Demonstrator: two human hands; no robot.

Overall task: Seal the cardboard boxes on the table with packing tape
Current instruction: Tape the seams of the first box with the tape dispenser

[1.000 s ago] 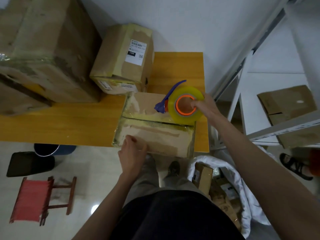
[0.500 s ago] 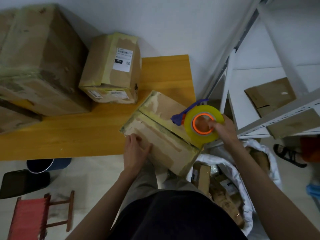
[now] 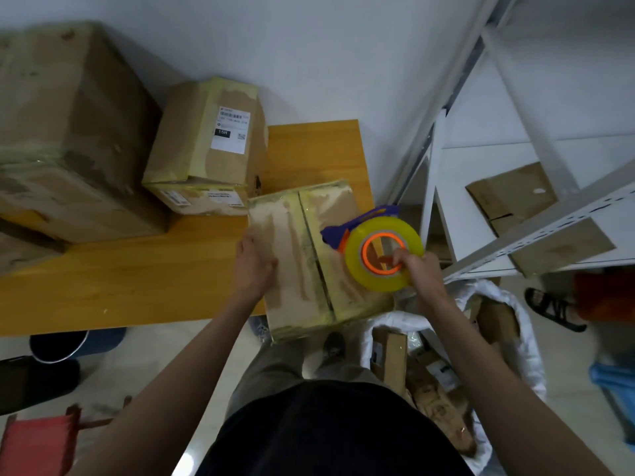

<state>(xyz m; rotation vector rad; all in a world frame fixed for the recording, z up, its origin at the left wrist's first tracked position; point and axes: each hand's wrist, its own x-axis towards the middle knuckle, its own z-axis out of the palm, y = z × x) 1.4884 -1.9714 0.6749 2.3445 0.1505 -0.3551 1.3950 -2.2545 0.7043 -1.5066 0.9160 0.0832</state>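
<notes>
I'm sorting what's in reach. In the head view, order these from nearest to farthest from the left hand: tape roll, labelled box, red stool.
From the left hand:
1. Tape roll, to its right, held by the right hand.
2. Labelled box, behind it on the table.
3. Red stool, on the floor, lower left.

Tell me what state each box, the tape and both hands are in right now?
Small box: flaps closed, overhanging the table's front edge.
Tape roll: upright on its dispenser, over the small box's right side.
Left hand: resting on the small box.
Right hand: gripping the tape roll.
Labelled box: closed, taped.
Large box: closed, taped.
</notes>
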